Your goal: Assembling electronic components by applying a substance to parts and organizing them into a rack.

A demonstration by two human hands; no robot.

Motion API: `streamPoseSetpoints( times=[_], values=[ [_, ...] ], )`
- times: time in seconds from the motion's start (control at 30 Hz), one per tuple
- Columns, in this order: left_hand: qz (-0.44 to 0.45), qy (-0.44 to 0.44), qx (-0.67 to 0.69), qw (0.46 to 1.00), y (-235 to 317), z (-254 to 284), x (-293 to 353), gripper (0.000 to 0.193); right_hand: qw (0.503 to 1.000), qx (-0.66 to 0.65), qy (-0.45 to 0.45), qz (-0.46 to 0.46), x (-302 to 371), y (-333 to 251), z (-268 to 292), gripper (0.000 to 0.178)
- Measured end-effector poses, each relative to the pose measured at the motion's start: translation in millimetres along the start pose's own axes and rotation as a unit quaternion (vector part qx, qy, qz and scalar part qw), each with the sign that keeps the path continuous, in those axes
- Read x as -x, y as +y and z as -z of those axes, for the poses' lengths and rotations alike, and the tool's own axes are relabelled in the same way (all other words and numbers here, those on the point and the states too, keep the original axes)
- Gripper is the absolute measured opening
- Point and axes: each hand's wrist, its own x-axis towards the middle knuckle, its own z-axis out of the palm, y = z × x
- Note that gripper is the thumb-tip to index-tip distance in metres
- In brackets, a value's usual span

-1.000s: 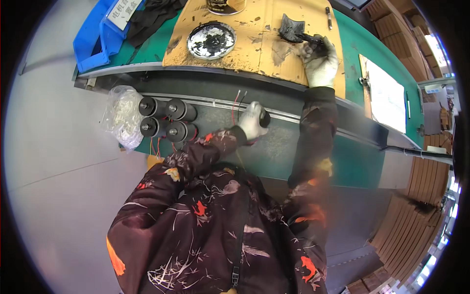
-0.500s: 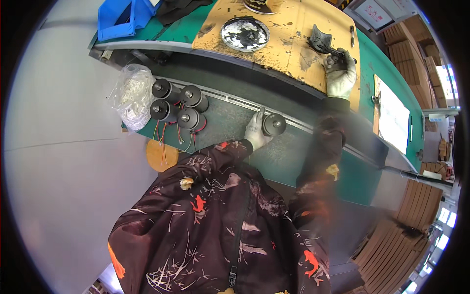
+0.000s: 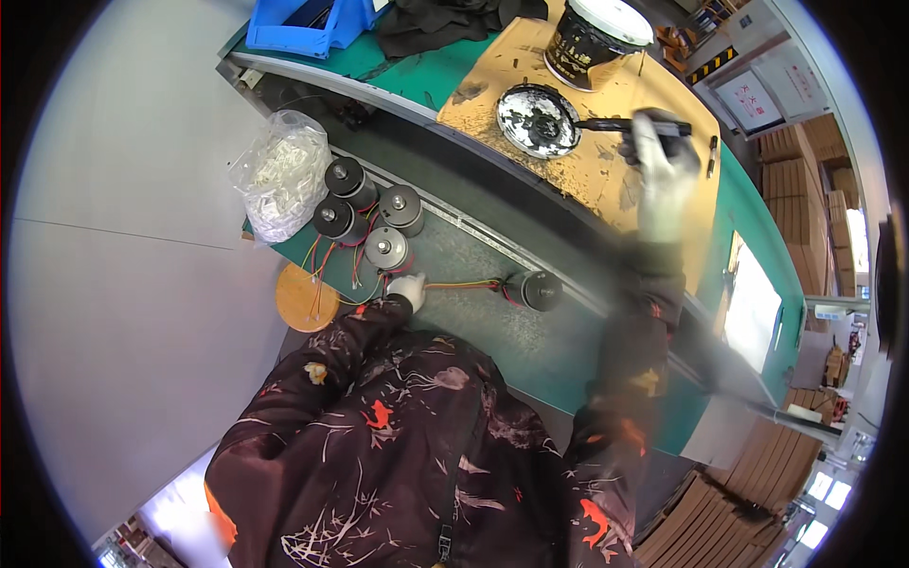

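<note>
My left hand (image 3: 407,291), in a white glove, is closed on thin yellow and red wires (image 3: 461,283). They stretch right to a dark cylindrical motor (image 3: 542,291) lying apart on the bench. Several similar motors (image 3: 386,250) stand grouped just beyond this hand. My gloved right hand (image 3: 663,156), blurred by motion, grips a black-smeared scraper (image 3: 606,124) over the yellow board. The scraper's tip is at the right edge of a round lid (image 3: 538,106) smeared white and black; whether it touches is unclear.
A black bucket (image 3: 579,52) stands behind the lid on the yellow board (image 3: 597,180). A pen (image 3: 712,156) and a clipboard with paper (image 3: 753,298) lie to the right. Beside the motors are a clear bag of white pieces (image 3: 282,180) and a round wooden stool (image 3: 306,298).
My left hand has let go of the lone motor's body and moved left, now on its wires. My right hand has lifted the scraper and swung its tip left to the lid's edge.
</note>
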Motion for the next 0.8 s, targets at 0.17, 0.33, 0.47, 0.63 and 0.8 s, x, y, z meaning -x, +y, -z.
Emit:
streamPoseSetpoints(
  times=[0.17, 0.33, 0.47, 0.63, 0.8],
  values=[
    [0.017, -0.065, 0.035, 0.997, -28, -16, 31, 0.030, 0.988, 0.139, -0.066, 0.005, -17, 20, -40, 0.026],
    [0.026, -0.071, 0.063, 0.995, -28, -17, 31, 0.028, 0.980, 0.189, -0.063, 0.019, -13, 26, -41, 0.025],
    [0.029, -0.063, 0.084, 0.994, -33, -22, 29, 0.027, 0.980, 0.180, -0.024, 0.077, 5, 15, -31, 0.022],
    [0.052, -0.070, 0.114, 0.990, -40, -29, 31, 0.026, 0.985, 0.156, 0.011, 0.077, 92, 24, 5, 0.013],
    [0.045, -0.070, 0.105, 0.991, -35, -27, 27, 0.026, 0.977, 0.188, 0.048, -0.092, 166, 119, 42, 0.013]
  ],
)
